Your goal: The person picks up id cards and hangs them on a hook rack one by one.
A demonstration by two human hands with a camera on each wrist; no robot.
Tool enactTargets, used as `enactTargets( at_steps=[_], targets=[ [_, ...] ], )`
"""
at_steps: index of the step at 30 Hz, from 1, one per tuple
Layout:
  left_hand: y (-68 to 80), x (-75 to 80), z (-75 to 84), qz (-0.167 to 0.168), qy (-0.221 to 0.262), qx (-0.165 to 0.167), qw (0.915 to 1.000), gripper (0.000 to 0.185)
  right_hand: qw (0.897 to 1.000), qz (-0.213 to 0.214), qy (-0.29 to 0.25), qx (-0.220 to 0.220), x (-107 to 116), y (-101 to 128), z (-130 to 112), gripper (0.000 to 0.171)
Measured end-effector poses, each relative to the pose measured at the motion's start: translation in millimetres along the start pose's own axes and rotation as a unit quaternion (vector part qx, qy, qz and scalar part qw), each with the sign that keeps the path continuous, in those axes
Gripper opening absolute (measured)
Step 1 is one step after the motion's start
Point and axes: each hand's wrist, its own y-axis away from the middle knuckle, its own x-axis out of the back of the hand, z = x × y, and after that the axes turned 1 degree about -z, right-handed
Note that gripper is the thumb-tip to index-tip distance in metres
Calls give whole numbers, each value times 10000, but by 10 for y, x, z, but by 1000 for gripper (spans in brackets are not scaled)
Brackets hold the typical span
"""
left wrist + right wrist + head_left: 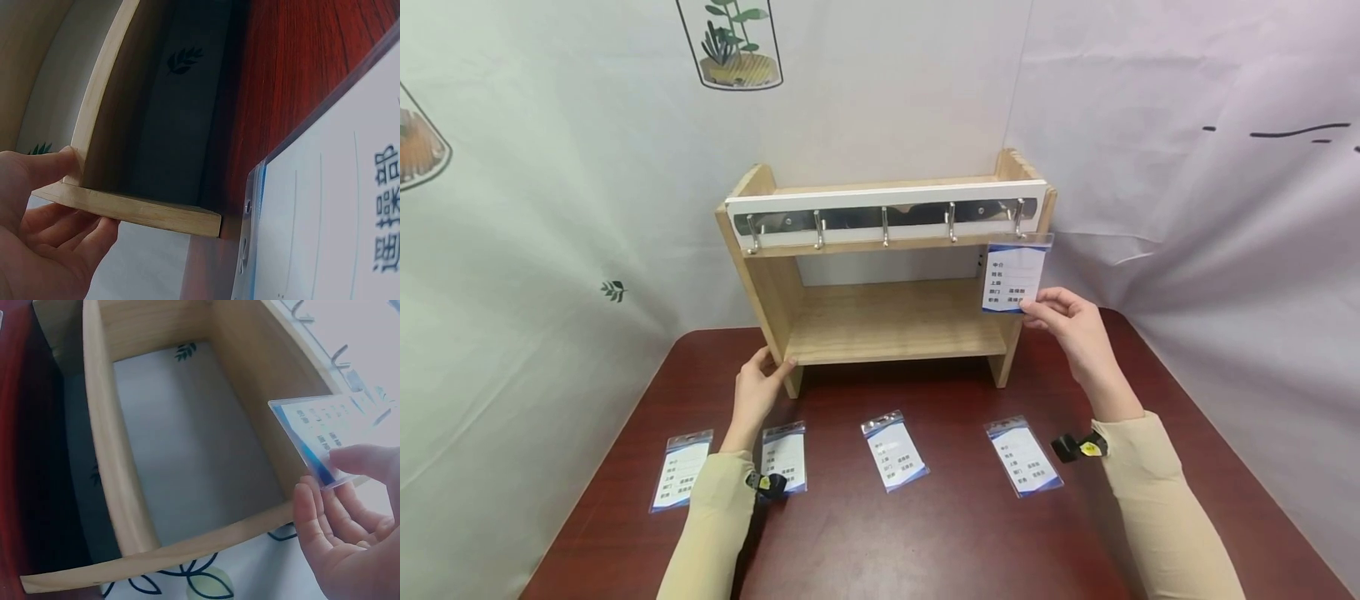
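My right hand (pixel 1075 329) pinches one badge (pixel 1015 275) at the rightmost hook (pixel 1019 218), my left hand (pixel 760 385) grips the rack's (pixel 880 317) leg; four badges (pixel 895 450) lie unhung near my wrists on the bench (pixel 925 542).

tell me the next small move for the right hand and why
Probably let go of the badge: it appears to hang from the rightmost hook already, the right hand only pinches its lower corner, and the left hand steadies the wooden shelf.

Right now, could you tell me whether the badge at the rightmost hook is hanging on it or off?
Cannot tell: the clear plastic badge meets the rightmost metal hook, pinched by the right hand.
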Motion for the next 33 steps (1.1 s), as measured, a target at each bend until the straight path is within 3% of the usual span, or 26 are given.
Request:
enactTargets(
  at_steps=[11, 17, 25, 33],
  targets=[
    [5, 0, -10, -19, -1, 19, 10000, 55, 9995, -210, 81, -217, 114, 64, 114, 8],
    [3, 0, -1, 34, 14, 10, 10000, 54, 9962, -453, 635, -397, 201, 111, 182, 15],
    [-1, 0, -7, 64, 22, 11, 10000, 53, 9798, -793, 1617, -871, 320, 192, 335, 42],
    [3, -11, -3, 30, 68, 9, 10000, 54, 9615, -869, 2300, -1225, 453, 328, 525, 45]
  ],
)
